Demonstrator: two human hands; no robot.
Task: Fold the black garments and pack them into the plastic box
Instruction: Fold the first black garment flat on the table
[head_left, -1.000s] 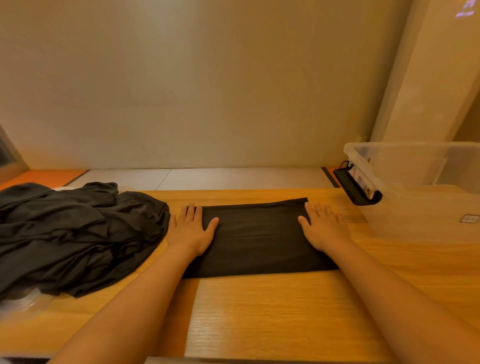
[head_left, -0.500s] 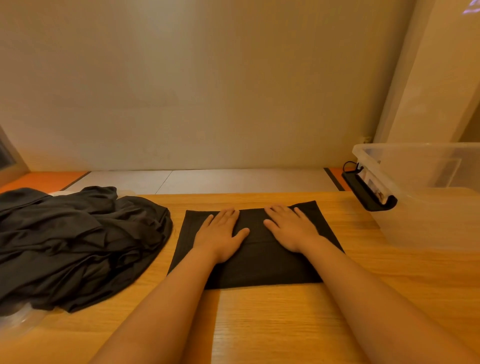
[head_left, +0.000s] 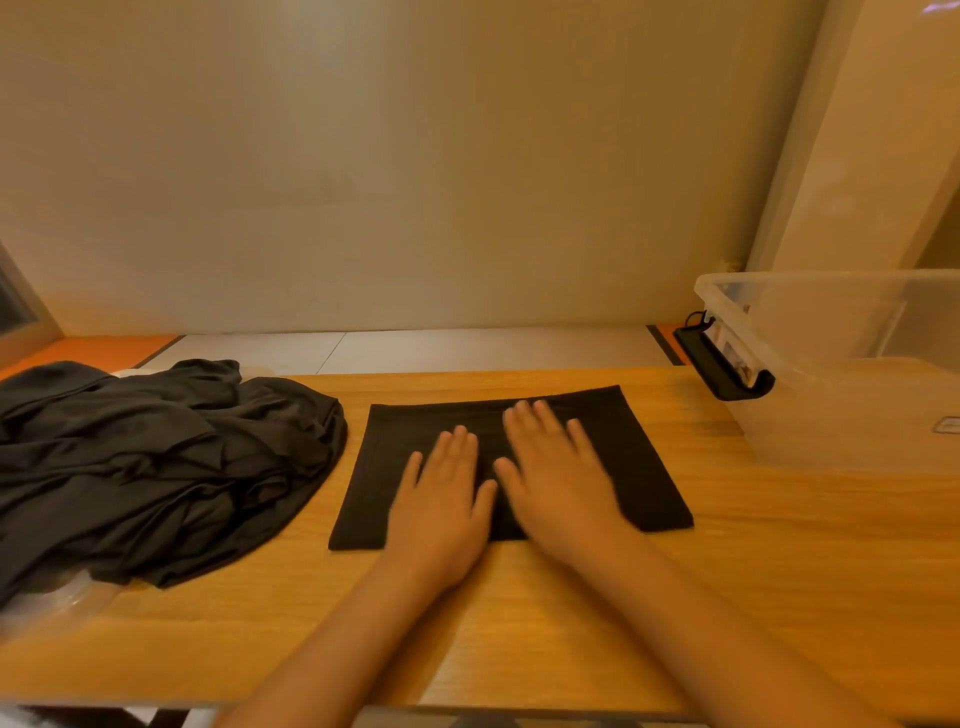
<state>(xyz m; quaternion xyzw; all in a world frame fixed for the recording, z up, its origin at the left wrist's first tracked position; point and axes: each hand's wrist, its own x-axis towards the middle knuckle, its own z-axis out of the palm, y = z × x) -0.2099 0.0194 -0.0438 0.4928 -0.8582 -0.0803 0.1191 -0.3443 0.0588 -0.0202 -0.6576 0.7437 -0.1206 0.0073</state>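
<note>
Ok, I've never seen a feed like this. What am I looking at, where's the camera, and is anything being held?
There is no machine here, only a person's two bare hands. The one picture comes from a camera worn on the person's head, looking forward and down. On the wooden table a folded black garment lies in the middle. A loose pile of black clothes lies to its left, and a clear plastic box stands at the right. No clothing shows in the part of the box in view. Nothing is held: the left hand and the right hand lie flat, side by side, on the garment.
</note>
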